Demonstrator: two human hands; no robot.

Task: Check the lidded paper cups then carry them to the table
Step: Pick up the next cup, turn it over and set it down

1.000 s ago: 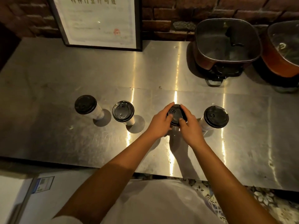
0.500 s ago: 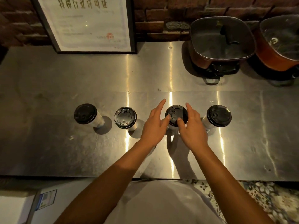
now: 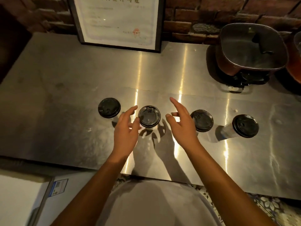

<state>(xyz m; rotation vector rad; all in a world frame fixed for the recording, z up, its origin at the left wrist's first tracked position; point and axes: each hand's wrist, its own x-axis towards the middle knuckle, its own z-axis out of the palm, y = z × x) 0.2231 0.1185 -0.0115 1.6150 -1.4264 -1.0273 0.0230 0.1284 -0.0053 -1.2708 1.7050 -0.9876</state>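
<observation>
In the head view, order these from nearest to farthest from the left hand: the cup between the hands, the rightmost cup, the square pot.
From the left hand:
1. Cup between the hands, just right of its fingers.
2. Rightmost cup, far right in the row.
3. Square pot, back right, by the wall.

Four lidded cups (image 3: 149, 117) stand in a row on the table (image 3: 65, 79); both hands, left (image 3: 126, 134) and right (image 3: 182, 126), flank the second, fingers spread.

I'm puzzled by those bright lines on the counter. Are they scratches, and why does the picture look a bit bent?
Head view: the lines are glare, warm light reflected in vertical streaks off the steel counter; the hands cast spread-finger shadows below the second cup; the wide-angle lens bows the counter edge and leans the far right cup outward; the left hand is slightly blurred.
</observation>
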